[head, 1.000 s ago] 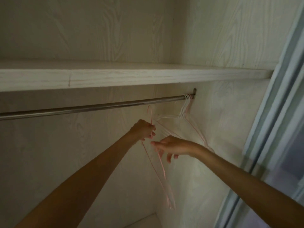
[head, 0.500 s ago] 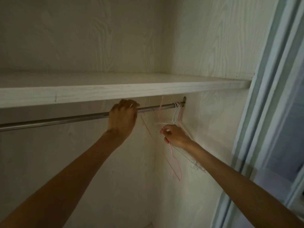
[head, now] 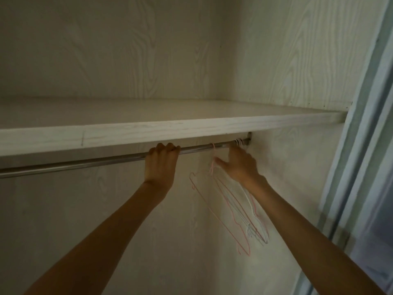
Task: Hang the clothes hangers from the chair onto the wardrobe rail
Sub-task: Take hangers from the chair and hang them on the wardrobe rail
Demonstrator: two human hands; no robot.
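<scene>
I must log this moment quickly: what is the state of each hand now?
Left hand: closed, gripping the wardrobe rail.
Right hand: open, fingers straight, thumb touching the pink hanger that hangs on the rail.

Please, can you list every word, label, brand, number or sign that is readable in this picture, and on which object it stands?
There are none. No print shows on the shelf, the wardrobe rail, the pink hanger, the wardrobe walls or the door frame. The small dark mark on the shelf's front edge is a scratch or stain, not a letter.

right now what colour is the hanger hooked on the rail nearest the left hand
Pink hanger, thin wire, seen in the head view.
</scene>
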